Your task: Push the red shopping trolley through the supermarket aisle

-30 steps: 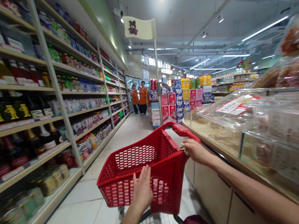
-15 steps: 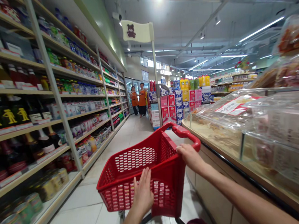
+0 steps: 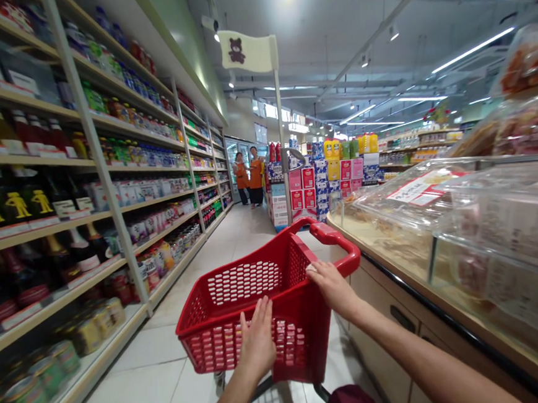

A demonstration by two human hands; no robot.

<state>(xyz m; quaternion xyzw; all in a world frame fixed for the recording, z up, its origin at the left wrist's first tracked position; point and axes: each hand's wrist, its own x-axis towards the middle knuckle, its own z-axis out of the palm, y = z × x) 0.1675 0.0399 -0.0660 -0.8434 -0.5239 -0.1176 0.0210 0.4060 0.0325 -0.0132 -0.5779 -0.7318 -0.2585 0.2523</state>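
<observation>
A red plastic shopping cart [image 3: 301, 323] stands turned sideways in front of me, its handle [image 3: 334, 236] toward the counter on the right. The visible part of its basket holds nothing. My left hand [image 3: 257, 339] lies flat against the near perforated side, fingers stretched up toward the rim. My right hand [image 3: 329, 284] is hooked over the rim at the handle end, just below the handle; its thumb is hidden.
Tall shelves [image 3: 146, 208] of bottles and cans line the left. On the right, a counter [image 3: 383, 292] bears clear plastic food packs [image 3: 499, 227]. Ahead stand stacked boxes [image 3: 303, 189], a bear-sign post [image 3: 280, 120] and two people in orange vests [image 3: 256, 172]. Tiled floor [image 3: 146, 360] runs between.
My right hand has slid a little left along the rim, away from the handle. The cart has shifted slightly against the counter and floor. My left hand keeps its place on the side.
</observation>
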